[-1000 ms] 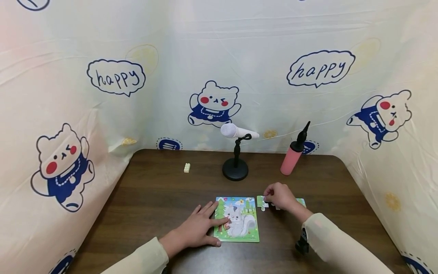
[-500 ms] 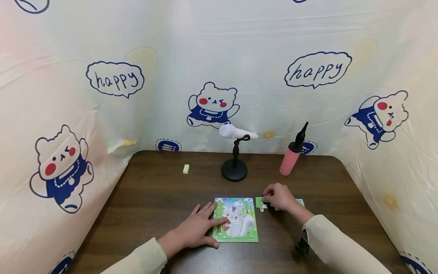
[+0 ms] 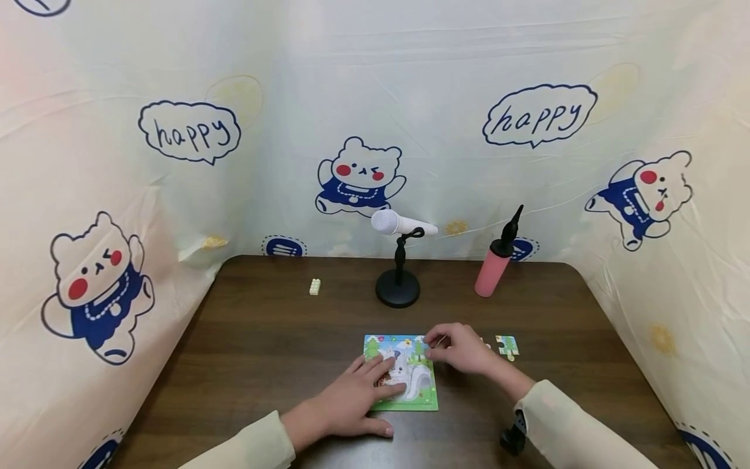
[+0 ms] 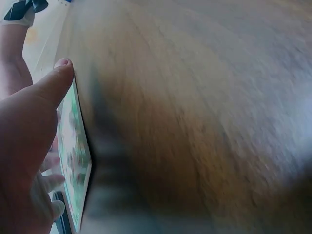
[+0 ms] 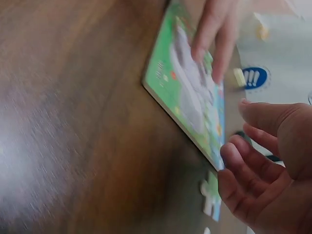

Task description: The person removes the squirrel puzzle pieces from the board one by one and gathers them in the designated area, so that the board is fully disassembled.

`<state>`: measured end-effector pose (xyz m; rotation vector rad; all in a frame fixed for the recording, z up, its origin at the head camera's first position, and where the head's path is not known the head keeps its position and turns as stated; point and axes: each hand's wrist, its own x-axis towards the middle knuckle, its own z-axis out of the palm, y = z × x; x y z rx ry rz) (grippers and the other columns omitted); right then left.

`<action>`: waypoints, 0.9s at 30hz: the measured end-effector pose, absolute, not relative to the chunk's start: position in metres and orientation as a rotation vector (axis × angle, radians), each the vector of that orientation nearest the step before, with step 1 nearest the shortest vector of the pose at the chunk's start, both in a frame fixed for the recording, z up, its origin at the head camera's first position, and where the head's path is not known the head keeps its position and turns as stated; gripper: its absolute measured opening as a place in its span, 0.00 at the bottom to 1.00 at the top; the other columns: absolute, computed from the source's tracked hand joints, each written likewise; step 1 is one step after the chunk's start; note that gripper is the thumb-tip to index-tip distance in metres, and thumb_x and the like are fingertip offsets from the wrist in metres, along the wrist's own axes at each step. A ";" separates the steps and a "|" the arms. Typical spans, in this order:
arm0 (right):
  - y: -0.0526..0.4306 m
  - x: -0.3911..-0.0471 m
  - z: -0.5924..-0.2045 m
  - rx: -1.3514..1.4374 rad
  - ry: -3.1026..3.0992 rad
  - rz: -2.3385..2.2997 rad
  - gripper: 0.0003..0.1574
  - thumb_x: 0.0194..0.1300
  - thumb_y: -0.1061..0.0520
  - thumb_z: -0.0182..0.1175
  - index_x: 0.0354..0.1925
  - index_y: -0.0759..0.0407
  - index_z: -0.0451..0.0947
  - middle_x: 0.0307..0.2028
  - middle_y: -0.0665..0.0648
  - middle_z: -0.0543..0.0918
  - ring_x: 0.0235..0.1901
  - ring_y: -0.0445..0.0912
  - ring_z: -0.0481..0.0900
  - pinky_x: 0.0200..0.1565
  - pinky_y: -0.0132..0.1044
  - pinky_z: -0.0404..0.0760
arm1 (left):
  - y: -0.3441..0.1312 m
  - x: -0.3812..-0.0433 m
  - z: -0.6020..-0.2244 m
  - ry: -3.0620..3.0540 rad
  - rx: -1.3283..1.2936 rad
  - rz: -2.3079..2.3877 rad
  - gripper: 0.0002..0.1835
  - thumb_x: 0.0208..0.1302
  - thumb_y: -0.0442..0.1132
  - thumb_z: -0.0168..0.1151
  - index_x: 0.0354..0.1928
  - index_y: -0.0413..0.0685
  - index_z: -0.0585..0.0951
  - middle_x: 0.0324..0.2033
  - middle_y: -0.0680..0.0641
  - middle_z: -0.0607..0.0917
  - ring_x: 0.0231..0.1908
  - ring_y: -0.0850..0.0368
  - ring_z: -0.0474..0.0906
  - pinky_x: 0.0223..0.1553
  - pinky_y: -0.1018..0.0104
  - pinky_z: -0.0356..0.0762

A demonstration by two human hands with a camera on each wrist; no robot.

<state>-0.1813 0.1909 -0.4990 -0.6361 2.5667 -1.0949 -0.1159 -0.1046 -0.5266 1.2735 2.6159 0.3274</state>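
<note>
A square jigsaw puzzle (image 3: 418, 387) with a white squirrel on a green and blue ground lies on the table. My left hand (image 3: 360, 394) is spread over its left part, fingers straight. At the puzzle's upper right corner is my right hand (image 3: 459, 348), fingers loosely bent. In the right wrist view, the thumb of this right hand (image 5: 278, 156) stands apart from its fingers, with nothing seen between them. A loose puzzle piece (image 5: 209, 197) lies just beside the puzzle there, mostly hidden by the right hand in the head view. Another loose piece (image 3: 507, 345) lies farther right.
Behind the puzzle, a white microphone (image 3: 404, 223) rests on a black round-based stand (image 3: 398, 288). A pink hand pump (image 3: 492, 273) with a black nozzle stands at the back right. At the back left lies a small cream toy brick (image 3: 314, 286). Printed cloth (image 3: 281, 163) surrounds the table.
My right hand has moved left from the loose pieces to the puzzle's upper right corner, uncovering the right-hand piece. My left hand has slid rightward, farther over the puzzle.
</note>
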 end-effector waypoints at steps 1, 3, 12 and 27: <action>0.186 -0.179 -0.502 -0.666 2.560 -1.077 0.15 0.66 0.54 0.70 0.49 0.59 0.86 0.40 0.52 0.86 0.36 0.43 0.80 0.37 0.33 0.79 | -0.101 -0.114 -0.527 2.611 1.298 0.316 0.40 0.67 0.75 0.51 0.78 0.71 0.65 0.80 0.42 0.58 0.78 0.40 0.56 0.71 0.33 0.57; 0.177 -0.175 -0.508 -0.716 2.561 -1.046 0.14 0.66 0.55 0.71 0.48 0.59 0.86 0.38 0.52 0.86 0.33 0.42 0.80 0.35 0.33 0.78 | -0.096 -0.111 -0.529 2.620 1.325 0.294 0.40 0.67 0.76 0.50 0.77 0.71 0.66 0.79 0.41 0.60 0.77 0.41 0.58 0.71 0.35 0.59; 0.164 -0.167 -0.523 -0.780 2.582 -0.943 0.12 0.63 0.58 0.72 0.46 0.56 0.86 0.33 0.46 0.83 0.28 0.39 0.75 0.33 0.33 0.75 | -0.090 -0.106 -0.540 2.640 1.334 0.230 0.41 0.65 0.78 0.48 0.77 0.73 0.65 0.78 0.42 0.62 0.76 0.41 0.59 0.71 0.40 0.62; 0.161 -0.173 -0.523 -0.778 2.636 -0.823 0.19 0.56 0.59 0.77 0.47 0.57 0.86 0.38 0.52 0.82 0.32 0.42 0.74 0.36 0.35 0.76 | -0.089 -0.110 -0.541 2.691 1.383 0.176 0.38 0.69 0.74 0.50 0.78 0.74 0.64 0.78 0.43 0.62 0.76 0.42 0.59 0.70 0.40 0.65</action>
